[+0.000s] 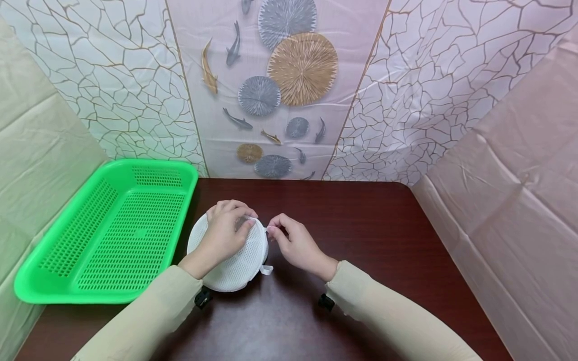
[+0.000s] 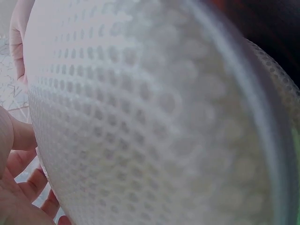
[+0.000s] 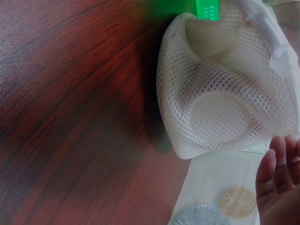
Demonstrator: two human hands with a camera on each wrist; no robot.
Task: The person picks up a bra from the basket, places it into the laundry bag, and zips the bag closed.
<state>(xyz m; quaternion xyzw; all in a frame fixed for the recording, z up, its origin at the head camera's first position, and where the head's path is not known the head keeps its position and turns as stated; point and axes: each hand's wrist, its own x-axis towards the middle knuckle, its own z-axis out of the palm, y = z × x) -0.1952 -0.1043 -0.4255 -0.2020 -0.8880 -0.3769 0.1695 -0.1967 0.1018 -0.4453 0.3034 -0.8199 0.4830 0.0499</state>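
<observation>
A round white mesh laundry bag (image 1: 235,268) stands over the dark table in the head view, its mesh top facing up. My left hand (image 1: 221,235) lies over the top and grips the far rim, thumb on the mesh and fingers toward the edge. At the bag's right edge, the thumb and index finger of my right hand (image 1: 300,246) pinch a small piece at the rim. A white fabric loop (image 1: 266,269) sticks out nearer to me. The right wrist view shows the bag's sagging mesh side (image 3: 220,93); mesh fills most of the left wrist view.
A green perforated plastic basket (image 1: 189,200) stands on the left of the brown table (image 1: 361,230). Behind the table hangs a patterned sheet (image 1: 289,125), and pale cloth panels (image 1: 510,190) border both sides.
</observation>
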